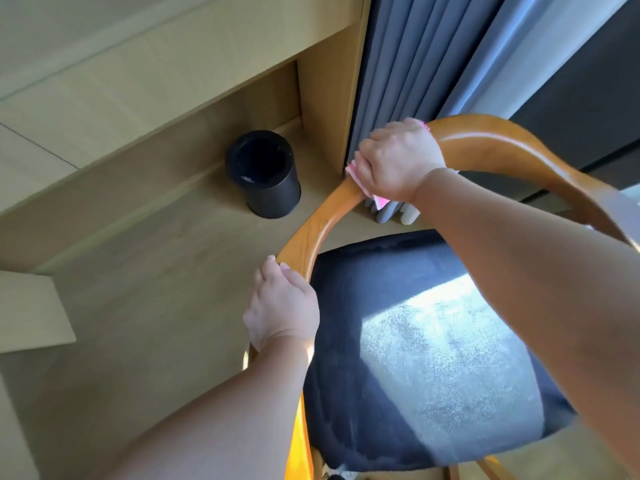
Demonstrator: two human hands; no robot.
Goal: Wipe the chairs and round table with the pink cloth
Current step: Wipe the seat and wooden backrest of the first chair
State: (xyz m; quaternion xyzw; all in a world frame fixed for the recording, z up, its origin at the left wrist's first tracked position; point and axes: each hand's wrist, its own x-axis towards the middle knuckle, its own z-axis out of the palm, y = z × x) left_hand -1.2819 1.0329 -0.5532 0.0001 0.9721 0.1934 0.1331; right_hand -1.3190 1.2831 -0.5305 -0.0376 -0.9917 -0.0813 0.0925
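**Cloth on the chair rail**

The right hand presses the pink cloth around the curved rail of the chair, fingers closed on it. The left hand grips the rail's lower end, beside the seat.

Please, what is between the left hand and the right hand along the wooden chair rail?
In the head view, only a bare stretch of the curved wooden rail lies between the left hand and the right hand, which presses the pink cloth on it.
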